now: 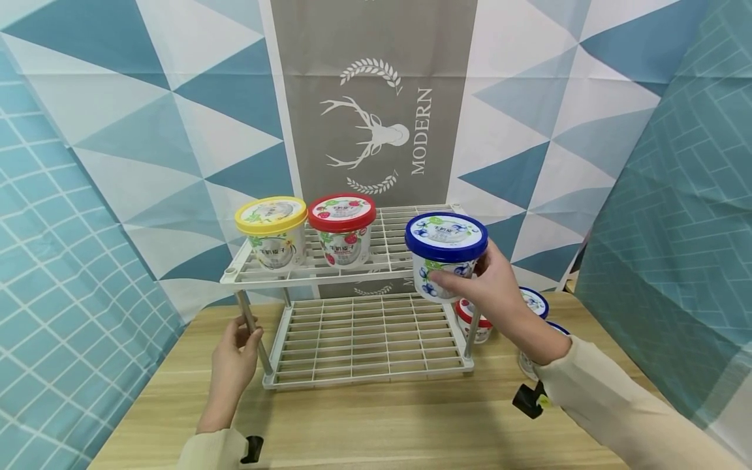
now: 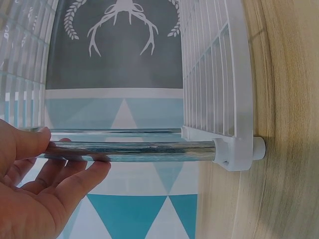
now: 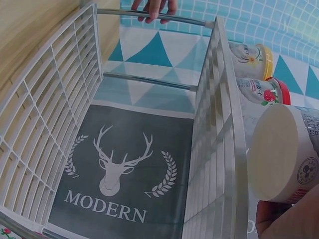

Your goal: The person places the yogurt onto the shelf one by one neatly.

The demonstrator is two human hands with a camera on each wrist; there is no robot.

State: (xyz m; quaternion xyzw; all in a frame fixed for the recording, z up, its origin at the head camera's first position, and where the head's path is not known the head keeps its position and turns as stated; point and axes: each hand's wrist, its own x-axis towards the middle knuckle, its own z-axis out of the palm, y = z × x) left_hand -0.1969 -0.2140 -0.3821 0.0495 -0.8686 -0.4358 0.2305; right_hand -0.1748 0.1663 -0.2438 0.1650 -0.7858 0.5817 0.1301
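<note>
My right hand (image 1: 490, 281) grips a tub with a blue lid (image 1: 446, 254), thumb across its front, holding it upright at the right end of the rack's upper shelf (image 1: 384, 261). Its pale underside shows in the right wrist view, close by the shelf edge. My left hand (image 1: 235, 356) pinches the rack's front left metal post (image 2: 149, 151) between thumb and fingers. On the upper shelf stand a yellow-lidded tub (image 1: 273, 232) at the left end and a red-lidded tub (image 1: 343, 230) beside it. The lower shelf (image 1: 370, 339) bears nothing.
Behind the right side of the rack, another red-lidded tub (image 1: 474, 323) stands on the wooden table (image 1: 376, 424). Further right are more blue-lidded tubs (image 1: 536, 301), partly hidden by my right forearm. A patterned cloth (image 1: 376, 98) hangs behind the rack.
</note>
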